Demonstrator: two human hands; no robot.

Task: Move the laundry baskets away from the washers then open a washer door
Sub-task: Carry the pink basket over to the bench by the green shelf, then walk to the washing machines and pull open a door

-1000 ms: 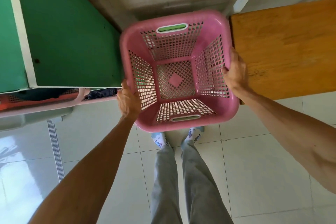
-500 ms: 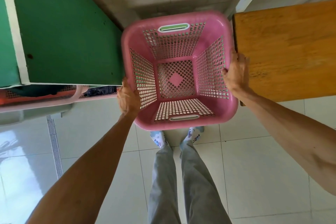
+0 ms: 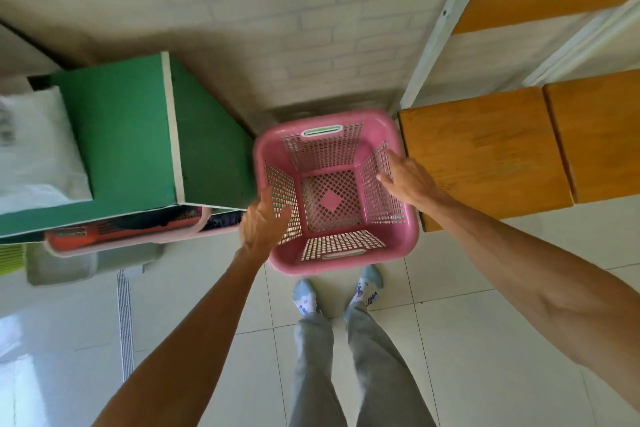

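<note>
An empty pink laundry basket [image 3: 408,243] with white-rimmed handle slots stands on the tiled floor just ahead of my feet, between a green cabinet and a wooden bench. My left hand [image 3: 261,222] hovers over its left rim with the fingers spread, holding nothing. My right hand [image 3: 407,177] hangs over the right rim, fingers apart and off the plastic. No washer is in view.
The green cabinet [image 3: 124,142] stands at left; under it lie a pink-rimmed red basket [image 3: 114,232] with dark clothes and a grey tub [image 3: 69,265]. The wooden bench [image 3: 485,156] and a white metal frame [image 3: 436,35] are at right, a brick wall behind. Open tiled floor lies behind me.
Both hands have let go of the basket's sides and opened. The basket sits lower and farther from me, down on the floor. My view has lifted and widened.
</note>
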